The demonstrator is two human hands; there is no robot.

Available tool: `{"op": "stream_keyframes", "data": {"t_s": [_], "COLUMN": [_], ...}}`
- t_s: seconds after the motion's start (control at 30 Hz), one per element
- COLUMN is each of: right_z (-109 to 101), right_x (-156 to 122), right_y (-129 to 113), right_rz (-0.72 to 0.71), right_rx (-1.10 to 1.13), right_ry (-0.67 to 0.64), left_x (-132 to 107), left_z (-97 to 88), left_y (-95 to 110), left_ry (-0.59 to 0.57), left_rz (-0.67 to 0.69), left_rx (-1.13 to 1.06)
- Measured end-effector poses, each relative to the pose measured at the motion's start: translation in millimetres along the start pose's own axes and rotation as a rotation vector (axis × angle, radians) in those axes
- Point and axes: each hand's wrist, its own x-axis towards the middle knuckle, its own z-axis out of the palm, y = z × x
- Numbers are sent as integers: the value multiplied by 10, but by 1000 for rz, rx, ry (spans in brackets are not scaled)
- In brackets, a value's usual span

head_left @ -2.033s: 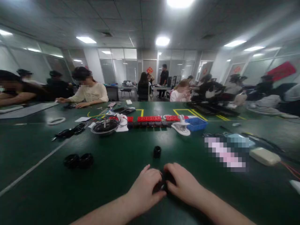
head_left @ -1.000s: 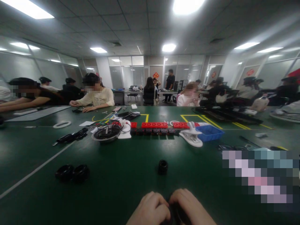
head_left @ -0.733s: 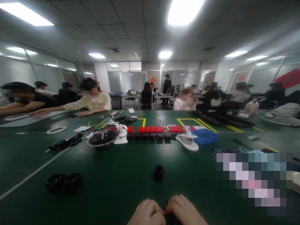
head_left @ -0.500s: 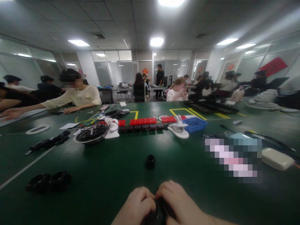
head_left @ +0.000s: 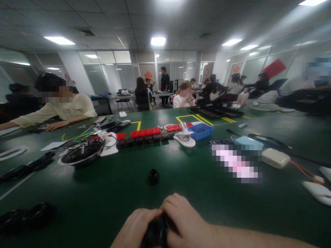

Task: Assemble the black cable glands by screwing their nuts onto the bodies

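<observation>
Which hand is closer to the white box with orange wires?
Right. The right hand sits on the same side as the white box, though far short of it. The left hand is farther off, across the black part both hands clasp.

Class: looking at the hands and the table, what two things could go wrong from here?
1. The black part pinched between the left hand and right hand is mostly covered; if it slipped, it might be hard to spot on the dark green table.
2. The small black cylinder stands loose just ahead of the hands; a forward sweep could knock it rolling.
</observation>
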Motion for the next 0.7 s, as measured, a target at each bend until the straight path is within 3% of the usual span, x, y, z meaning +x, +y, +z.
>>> {"op": "stream_keyframes", "data": {"t_s": [0.13, 0.27, 0.4, 0.53, 0.7], "right_z": [-11, -22, -33, -51, -73], "right_x": [-17, -43, -62, -67, -80], "right_y": [-35, -54, -58, -59, -69], "right_rz": [3, 23, 6, -3, -10], "right_rx": [0, -10, -6, -7, -11], "right_ry": [23, 27, 38, 16, -8], "left_x": [59, 108, 50, -191, -712], "left_z": [-61, -132, -187, -283, -449], "left_y": [82, 180, 180, 87, -109], "left_ry": [11, 81, 143, 197, 246], "left_rz": [82, -105, -196, -295, -489], "left_rx": [54, 108, 162, 215, 240]}}
